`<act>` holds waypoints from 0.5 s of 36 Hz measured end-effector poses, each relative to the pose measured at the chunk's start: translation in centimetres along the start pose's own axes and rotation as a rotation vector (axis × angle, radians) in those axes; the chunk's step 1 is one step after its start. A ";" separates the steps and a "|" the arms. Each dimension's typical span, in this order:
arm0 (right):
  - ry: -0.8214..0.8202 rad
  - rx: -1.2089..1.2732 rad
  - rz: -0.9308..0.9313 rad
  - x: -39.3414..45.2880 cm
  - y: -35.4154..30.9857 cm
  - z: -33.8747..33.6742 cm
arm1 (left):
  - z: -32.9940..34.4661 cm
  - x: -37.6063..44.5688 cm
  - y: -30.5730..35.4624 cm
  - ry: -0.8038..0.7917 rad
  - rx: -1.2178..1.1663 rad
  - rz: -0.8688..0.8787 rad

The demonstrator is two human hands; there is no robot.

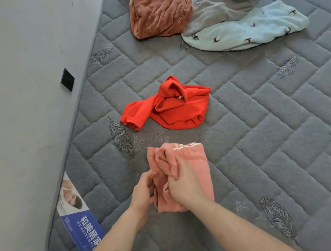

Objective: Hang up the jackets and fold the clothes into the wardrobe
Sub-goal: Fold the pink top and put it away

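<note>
A pink garment [195,163], bunched into a rough rectangle with white lettering at its far edge, lies on the grey quilted mattress [267,132] close to me. My left hand [143,192] grips its left edge with curled fingers. My right hand [182,183] grips a fold on top of it. Beyond it lies a crumpled red garment [170,107]. Farther back sit a rust-brown fleece garment [156,9], a grey one [224,4] and a light blue one with bird prints [243,31].
A grey wall [19,103] runs along the mattress's left side, with a black square plate [67,79] on it. A blue and white label [79,218] covers the mattress's near left corner. Bare mattress stretches to the right.
</note>
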State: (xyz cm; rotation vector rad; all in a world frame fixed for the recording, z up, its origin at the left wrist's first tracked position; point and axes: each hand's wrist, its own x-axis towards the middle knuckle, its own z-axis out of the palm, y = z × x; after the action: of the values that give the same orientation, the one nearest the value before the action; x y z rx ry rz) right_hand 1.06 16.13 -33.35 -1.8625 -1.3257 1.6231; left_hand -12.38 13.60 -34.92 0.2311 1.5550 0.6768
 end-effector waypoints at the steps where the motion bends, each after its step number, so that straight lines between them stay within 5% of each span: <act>1: -0.032 -0.013 -0.010 0.2 0.6 0.7 | 0.1 0.2 0.2 -0.008 -0.035 0.018; 9: -0.286 0.051 0.010 -0.2 2.4 0.1 | 0.8 1.8 0.3 0.114 0.122 0.209; 13: -0.191 0.138 0.017 -2.4 2.5 -2.7 | 0.8 1.7 0.9 0.168 0.315 0.246; 18: -0.157 0.023 0.029 -3.9 4.7 -3.1 | 1.4 1.6 1.8 0.117 0.276 0.250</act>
State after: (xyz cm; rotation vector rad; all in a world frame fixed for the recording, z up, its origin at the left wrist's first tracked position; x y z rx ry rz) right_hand 6.12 11.53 -33.64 -1.7802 -1.3411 1.8238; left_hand -11.64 16.24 -35.21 0.6099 1.7490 0.6770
